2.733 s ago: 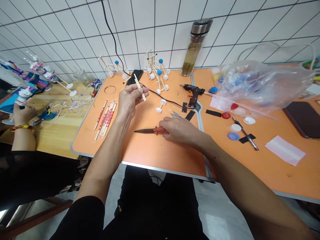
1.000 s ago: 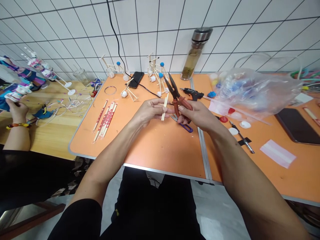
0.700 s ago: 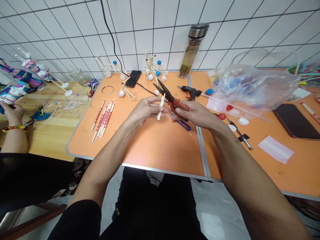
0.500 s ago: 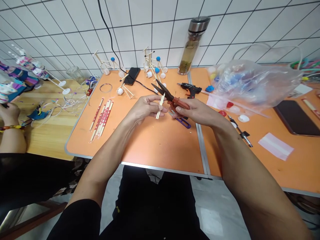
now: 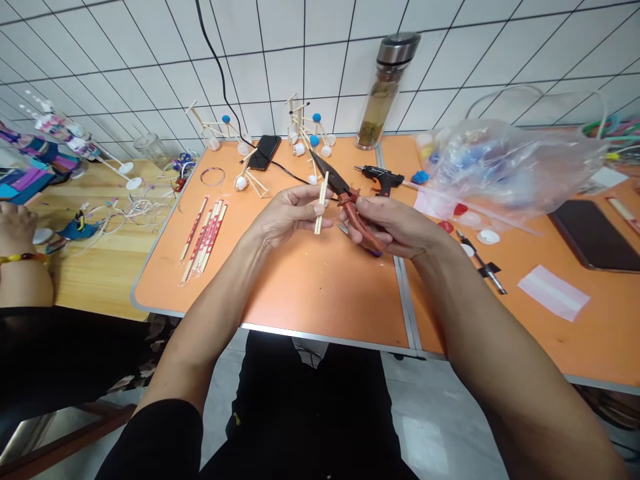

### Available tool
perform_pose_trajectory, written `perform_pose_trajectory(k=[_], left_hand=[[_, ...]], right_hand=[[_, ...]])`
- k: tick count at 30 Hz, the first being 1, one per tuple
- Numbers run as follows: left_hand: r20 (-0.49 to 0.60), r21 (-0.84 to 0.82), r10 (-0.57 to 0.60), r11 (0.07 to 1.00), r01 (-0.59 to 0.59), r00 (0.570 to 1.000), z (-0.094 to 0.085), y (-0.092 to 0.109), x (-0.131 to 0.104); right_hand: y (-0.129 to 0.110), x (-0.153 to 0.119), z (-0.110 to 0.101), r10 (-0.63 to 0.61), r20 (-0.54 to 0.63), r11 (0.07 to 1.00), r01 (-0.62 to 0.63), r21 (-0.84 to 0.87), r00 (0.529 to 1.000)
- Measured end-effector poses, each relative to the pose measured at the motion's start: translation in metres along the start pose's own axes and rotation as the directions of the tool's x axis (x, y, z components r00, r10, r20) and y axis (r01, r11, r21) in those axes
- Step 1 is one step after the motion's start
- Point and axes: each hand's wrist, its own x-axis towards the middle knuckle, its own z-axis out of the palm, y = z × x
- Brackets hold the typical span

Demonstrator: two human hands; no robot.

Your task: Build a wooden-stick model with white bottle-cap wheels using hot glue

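Observation:
Between thumb and fingers, my left hand (image 5: 293, 215) pinches a couple of short wooden sticks (image 5: 321, 203), held nearly upright over the orange table. My right hand (image 5: 387, 223) is wrapped around the reddish-brown handles of a pair of scissors (image 5: 335, 175). Their dark blades point up and away to the left, just behind the tops of the sticks, and look closed or nearly so. Partly hidden under my right hand lies a purple-handled tool on the tabletop. Red-wrapped chopsticks (image 5: 206, 239) lie to the left of my left hand.
Stick models (image 5: 250, 180) with white and blue balls stand at the back, near a phone (image 5: 264, 152). A glue gun (image 5: 379, 179), a tea bottle (image 5: 383, 100) and a plastic bag (image 5: 510, 167) are beyond my right hand. Another person's hand (image 5: 17, 223) rests at far left.
The scissors' blades and handles have come together, and the blades have turned slightly upright. My left hand still holds the sticks, now more upright. The other person's hand has shifted.

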Motion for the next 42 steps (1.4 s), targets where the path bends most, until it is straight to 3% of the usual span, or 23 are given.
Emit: perform_pose_trajectory(k=[4, 7, 9, 10, 13, 14, 16, 19, 22, 24, 28, 31, 36, 42], left_hand=[[0.031, -0.050, 0.037, 0.998, -0.035, 0.999, 0.003, -0.002, 0.000], [-0.041, -0.045, 0.036, 0.998, -0.038, 0.998, 0.006, -0.001, 0.000], [-0.087, -0.023, 0.030, 0.999, -0.032, 0.996, 0.007, 0.001, 0.000], [-0.100, -0.012, 0.028, 1.000, -0.029, 0.995, 0.008, 0.001, 0.000], [-0.120, 0.005, 0.009, 1.000, -0.009, 0.993, 0.011, 0.000, 0.001], [-0.125, 0.006, -0.001, 1.000, 0.001, 0.992, 0.012, 0.000, 0.001], [-0.142, 0.004, -0.019, 1.000, 0.020, 0.990, 0.013, -0.001, 0.002], [-0.150, 0.002, -0.041, 0.999, 0.042, 0.988, 0.012, 0.000, 0.001], [-0.146, 0.017, -0.060, 0.998, 0.064, 0.987, 0.010, 0.002, 0.000], [-0.155, 0.032, -0.071, 0.997, 0.077, 0.985, 0.009, 0.003, -0.001], [-0.172, 0.094, -0.061, 0.993, 0.078, 0.983, 0.008, 0.004, -0.003], [-0.163, 0.134, -0.053, 0.988, 0.075, 0.985, 0.009, 0.006, -0.004], [-0.120, 0.163, -0.068, 0.983, 0.087, 0.990, 0.009, 0.008, -0.005], [-0.093, 0.184, -0.094, 0.977, 0.110, 0.991, 0.006, 0.011, -0.006]], right_hand=[[0.007, 0.008, 0.007, 0.096, 0.115, 0.991, -0.105, 0.081, 0.989], [0.009, 0.009, 0.013, 0.008, -0.036, 0.999, -0.010, -0.035, 0.999], [0.011, 0.009, 0.019, -0.108, -0.164, 0.961, 0.061, -0.270, 0.980], [0.012, 0.009, 0.021, -0.160, -0.210, 0.902, 0.057, -0.428, 0.964], [0.018, 0.010, 0.027, -0.322, -0.309, 0.585, -0.069, -0.808, 0.895], [0.019, 0.011, 0.027, -0.327, -0.333, 0.510, -0.131, -0.850, 0.885], [0.021, 0.013, 0.028, -0.290, -0.363, 0.451, -0.208, -0.868, 0.885], [0.018, 0.014, 0.026, -0.246, -0.384, 0.527, -0.210, -0.823, 0.890], [0.013, 0.012, 0.021, -0.173, -0.406, 0.742, -0.152, -0.653, 0.897], [0.010, 0.010, 0.017, -0.157, -0.408, 0.814, -0.116, -0.569, 0.899], [0.004, 0.006, 0.008, -0.195, -0.402, 0.756, -0.125, -0.643, 0.894], [0.000, 0.003, 0.007, -0.172, -0.363, 0.734, -0.126, -0.667, 0.916], [-0.006, -0.001, 0.012, -0.089, -0.235, 0.735, -0.095, -0.671, 0.968], [-0.008, -0.004, 0.009, -0.109, -0.176, 0.732, -0.041, -0.680, 0.978]])
